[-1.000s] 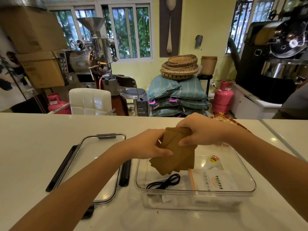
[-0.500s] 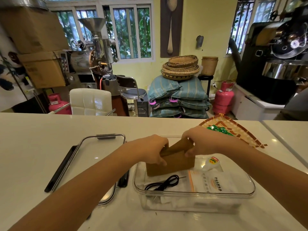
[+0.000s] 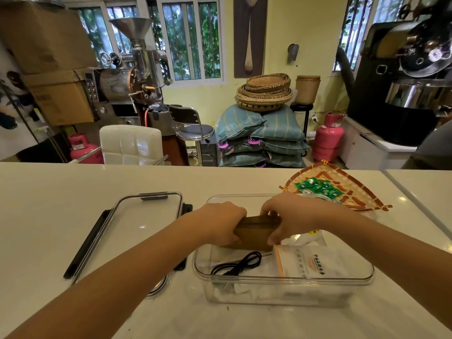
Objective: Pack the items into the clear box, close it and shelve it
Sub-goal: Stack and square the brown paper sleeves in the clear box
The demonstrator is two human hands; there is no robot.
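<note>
1. White glossy worktop [image 3: 61,204] carried a clear rectangular plastic box [image 3: 281,280], open, with its clear black-latched lid [image 3: 137,226] lying just left.
2. Left hand [image 3: 220,223] and right hand [image 3: 291,216] each had a curled grip on one end of a flat brown paper stack [image 3: 254,234], held upright inside the box's far-left part.
3. Box also held a black coiled cable [image 3: 238,264] and a white printed pouch [image 3: 308,263].
4. Woven fan-shaped tray [image 3: 347,189] with green sachets [image 3: 318,187] sat behind the box.
5. Room beyond: coffee roaster [image 3: 127,77], stacked blue sacks [image 3: 261,135], pink gas cylinder [image 3: 327,138].

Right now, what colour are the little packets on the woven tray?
Green packets, with small white markings, seen in the head view.
</note>
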